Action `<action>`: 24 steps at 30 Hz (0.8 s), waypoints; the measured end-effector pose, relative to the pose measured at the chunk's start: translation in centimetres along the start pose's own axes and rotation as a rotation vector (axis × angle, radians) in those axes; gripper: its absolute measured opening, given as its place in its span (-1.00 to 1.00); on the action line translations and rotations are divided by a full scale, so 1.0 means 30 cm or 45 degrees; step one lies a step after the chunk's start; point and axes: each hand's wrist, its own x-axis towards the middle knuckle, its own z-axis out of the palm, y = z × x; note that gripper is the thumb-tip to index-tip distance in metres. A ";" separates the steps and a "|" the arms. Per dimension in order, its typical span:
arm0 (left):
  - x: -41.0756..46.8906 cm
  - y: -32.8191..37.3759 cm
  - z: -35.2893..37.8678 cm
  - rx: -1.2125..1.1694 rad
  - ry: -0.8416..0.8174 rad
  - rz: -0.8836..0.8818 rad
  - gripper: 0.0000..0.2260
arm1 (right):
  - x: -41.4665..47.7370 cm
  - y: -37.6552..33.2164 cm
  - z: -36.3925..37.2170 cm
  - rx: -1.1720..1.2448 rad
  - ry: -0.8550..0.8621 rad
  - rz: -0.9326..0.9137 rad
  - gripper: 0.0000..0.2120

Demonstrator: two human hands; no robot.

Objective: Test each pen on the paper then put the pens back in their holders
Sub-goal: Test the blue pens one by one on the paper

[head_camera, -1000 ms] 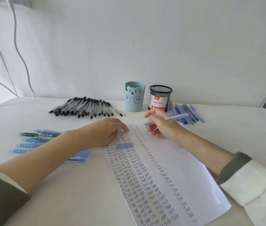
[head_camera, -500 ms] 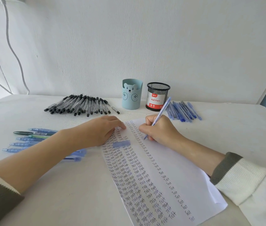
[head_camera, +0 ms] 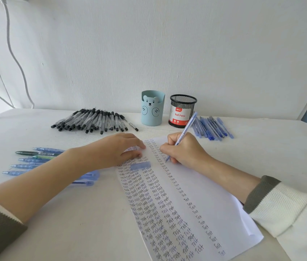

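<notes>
My right hand grips a blue pen in a writing hold, its tip touching the white paper near the top of a column of "Test" words. My left hand rests flat on the paper's upper left part, fingers straight. A blue pen cap lies on the paper just below my left hand. At the back stand a light blue bear holder and a black mesh holder labelled "Ball Pens".
Several black pens lie in a row at the back left. Several blue pens lie right of the mesh holder. More blue and green pens lie at the left, partly under my left forearm. A white wall stands behind the table.
My right hand turned the pen from lying level above the paper to upright and lowered its tip onto the sheet. My left hand stayed in place on the paper.
</notes>
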 end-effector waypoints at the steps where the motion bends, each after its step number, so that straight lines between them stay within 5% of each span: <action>1: -0.001 -0.003 0.003 -0.014 0.006 0.011 -0.20 | 0.001 0.000 0.000 -0.005 0.001 0.003 -0.63; 11: -0.004 -0.001 -0.003 -0.023 0.007 -0.008 -0.17 | 0.006 0.002 -0.002 0.004 0.014 0.000 -0.63; 17: 0.001 0.017 -0.008 0.030 0.003 -0.019 -0.67 | 0.004 0.002 -0.004 -0.005 0.010 -0.022 -0.62; 24: -0.007 0.016 -0.011 -0.004 -0.022 -0.021 -0.30 | 0.009 0.007 -0.004 0.000 0.033 -0.019 -0.64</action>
